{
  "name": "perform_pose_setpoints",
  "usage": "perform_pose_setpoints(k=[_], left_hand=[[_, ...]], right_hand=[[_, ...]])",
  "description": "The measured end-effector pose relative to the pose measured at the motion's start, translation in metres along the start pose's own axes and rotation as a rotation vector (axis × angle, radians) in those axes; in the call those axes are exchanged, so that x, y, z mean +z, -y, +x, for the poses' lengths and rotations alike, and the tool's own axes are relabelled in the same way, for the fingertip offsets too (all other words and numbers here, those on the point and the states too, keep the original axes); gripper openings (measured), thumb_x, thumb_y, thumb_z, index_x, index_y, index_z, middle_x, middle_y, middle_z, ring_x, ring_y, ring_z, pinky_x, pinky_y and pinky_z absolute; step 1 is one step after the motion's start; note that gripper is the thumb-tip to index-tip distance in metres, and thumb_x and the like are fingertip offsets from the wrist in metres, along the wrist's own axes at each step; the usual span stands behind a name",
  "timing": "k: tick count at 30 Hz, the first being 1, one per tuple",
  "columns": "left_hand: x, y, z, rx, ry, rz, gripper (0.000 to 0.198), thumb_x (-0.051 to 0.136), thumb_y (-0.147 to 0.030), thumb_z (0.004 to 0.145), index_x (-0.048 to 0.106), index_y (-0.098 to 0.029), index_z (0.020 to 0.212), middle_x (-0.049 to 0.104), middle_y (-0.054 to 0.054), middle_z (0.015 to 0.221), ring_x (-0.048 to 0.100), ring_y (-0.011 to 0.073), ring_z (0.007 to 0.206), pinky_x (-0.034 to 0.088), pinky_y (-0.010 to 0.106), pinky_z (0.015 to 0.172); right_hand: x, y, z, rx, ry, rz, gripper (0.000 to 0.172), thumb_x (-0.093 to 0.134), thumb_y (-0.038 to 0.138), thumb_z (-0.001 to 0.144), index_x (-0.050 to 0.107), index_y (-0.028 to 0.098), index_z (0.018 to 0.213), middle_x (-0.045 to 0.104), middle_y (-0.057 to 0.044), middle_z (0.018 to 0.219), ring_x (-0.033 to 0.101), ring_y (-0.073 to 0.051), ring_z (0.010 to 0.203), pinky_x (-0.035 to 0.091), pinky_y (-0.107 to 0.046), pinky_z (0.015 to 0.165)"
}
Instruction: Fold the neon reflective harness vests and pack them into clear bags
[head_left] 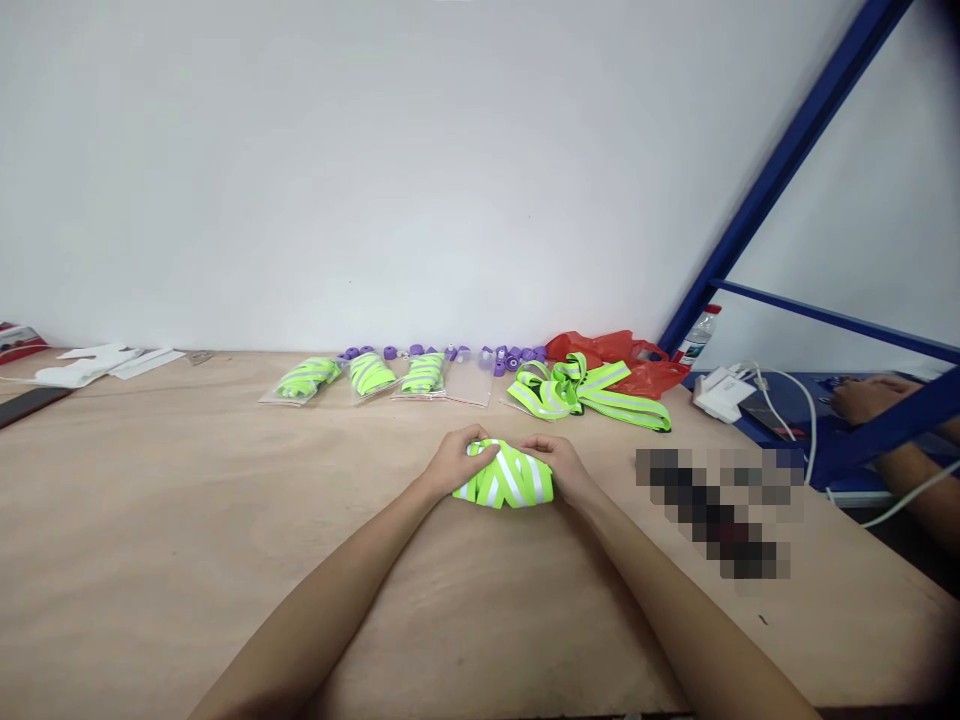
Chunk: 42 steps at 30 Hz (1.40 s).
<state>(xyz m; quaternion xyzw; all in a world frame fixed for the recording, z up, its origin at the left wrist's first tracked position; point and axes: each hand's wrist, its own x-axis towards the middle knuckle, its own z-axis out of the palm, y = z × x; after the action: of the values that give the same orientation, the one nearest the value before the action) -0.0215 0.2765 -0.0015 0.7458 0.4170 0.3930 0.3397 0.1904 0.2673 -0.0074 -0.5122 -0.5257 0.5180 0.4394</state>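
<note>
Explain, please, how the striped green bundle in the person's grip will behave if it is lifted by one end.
The striped green bundle may sag or unwind, since it looks like wound bands with no fastening visible. It is probably light, as the similar loose straps look thin. Rolling seems unlikely, given its uneven, lumpy outline.

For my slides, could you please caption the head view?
Left hand and right hand hold a striped green bundle; three bagged bundles lie behind.

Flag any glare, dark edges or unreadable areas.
All head view: light on the wall looks soft, without strong glare; right corners darken; a pixelated patch hides part of the table; stripes on the green bundle between left hand and right hand read clearly.
</note>
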Motion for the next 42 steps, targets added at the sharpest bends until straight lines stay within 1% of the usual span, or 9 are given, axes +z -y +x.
perform_pose_setpoints(k=[8,14,19,22,24,27,33,36,42], left_hand=[[0.004,-0.004,-0.001,0.036,-0.096,0.087,0.019,0.057,-0.037,0.087,0.058,-0.020,0.080,0.064,-0.002,0.074,0.059,0.0169,0.073,0.043,0.026,0.068],[0.008,-0.005,-0.005,0.086,-0.084,0.152,0.015,0.055,-0.036,0.090,0.057,-0.021,0.087,0.066,0.000,0.082,0.062,0.0181,0.077,0.045,0.028,0.073],[0.011,-0.011,-0.009,0.156,-0.087,0.179,0.014,0.053,-0.034,0.092,0.058,-0.022,0.092,0.066,0.005,0.095,0.061,0.0214,0.091,0.048,0.032,0.082],[0.009,-0.010,-0.005,0.063,-0.093,-0.032,0.019,0.060,-0.039,0.088,0.059,-0.021,0.093,0.066,0.006,0.097,0.060,0.0217,0.095,0.047,0.033,0.088],[0.004,-0.005,0.001,-0.018,-0.087,-0.175,0.027,0.053,-0.045,0.092,0.060,-0.019,0.095,0.067,0.006,0.096,0.061,0.0211,0.094,0.048,0.033,0.088],[-0.005,0.005,0.010,-0.103,-0.004,-0.258,0.039,0.045,-0.050,0.094,0.063,-0.016,0.098,0.069,0.007,0.094,0.064,0.0198,0.086,0.051,0.031,0.079],[-0.027,0.015,0.015,-0.221,0.284,-0.286,0.046,0.061,-0.056,0.085,0.073,-0.013,0.088,0.073,0.006,0.082,0.064,0.0180,0.070,0.049,0.027,0.063],[-0.035,0.008,0.014,-0.222,0.340,-0.266,0.045,0.062,-0.057,0.084,0.075,-0.014,0.093,0.073,0.005,0.085,0.064,0.0184,0.075,0.049,0.027,0.066],[-0.048,-0.004,0.009,-0.143,0.508,-0.364,0.047,0.072,-0.047,0.081,0.069,-0.023,0.121,0.073,0.006,0.110,0.066,0.0232,0.098,0.052,0.032,0.084]], right_hand=[[0.013,0.007,-0.008,-0.044,-0.082,0.036,0.052,0.066,0.066,0.074,0.077,0.015,0.084,0.078,-0.010,0.088,0.071,-0.028,0.084,0.056,-0.038,0.075],[0.024,0.009,-0.013,-0.272,-0.027,-0.181,0.052,0.082,0.041,0.065,0.074,0.022,0.113,0.072,-0.007,0.122,0.062,-0.031,0.118,0.046,-0.045,0.104],[0.026,0.002,-0.011,-0.333,-0.004,-0.188,0.047,0.077,0.040,0.071,0.073,0.022,0.114,0.072,-0.007,0.121,0.064,-0.030,0.115,0.047,-0.045,0.103],[0.024,0.001,-0.010,-0.341,-0.001,-0.203,0.041,0.075,0.040,0.073,0.074,0.022,0.110,0.074,-0.007,0.115,0.066,-0.029,0.108,0.050,-0.044,0.098],[0.023,0.001,-0.011,-0.338,-0.002,-0.232,0.035,0.073,0.039,0.074,0.074,0.021,0.105,0.075,-0.007,0.108,0.068,-0.028,0.103,0.052,-0.043,0.094],[0.023,0.002,-0.013,-0.334,-0.014,-0.265,0.030,0.071,0.039,0.075,0.074,0.021,0.099,0.076,-0.006,0.101,0.069,-0.027,0.095,0.054,-0.040,0.087],[0.024,0.002,-0.017,-0.354,-0.043,-0.296,0.027,0.069,0.040,0.078,0.073,0.022,0.096,0.076,-0.006,0.101,0.069,-0.026,0.094,0.054,-0.037,0.084],[0.024,0.002,-0.017,-0.376,-0.049,-0.303,0.026,0.068,0.040,0.078,0.073,0.022,0.098,0.076,-0.005,0.102,0.069,-0.025,0.096,0.053,-0.037,0.086],[0.023,0.000,-0.014,-0.354,-0.082,-0.320,0.027,0.066,0.039,0.077,0.073,0.022,0.096,0.075,-0.004,0.097,0.068,-0.025,0.091,0.053,-0.035,0.081]])
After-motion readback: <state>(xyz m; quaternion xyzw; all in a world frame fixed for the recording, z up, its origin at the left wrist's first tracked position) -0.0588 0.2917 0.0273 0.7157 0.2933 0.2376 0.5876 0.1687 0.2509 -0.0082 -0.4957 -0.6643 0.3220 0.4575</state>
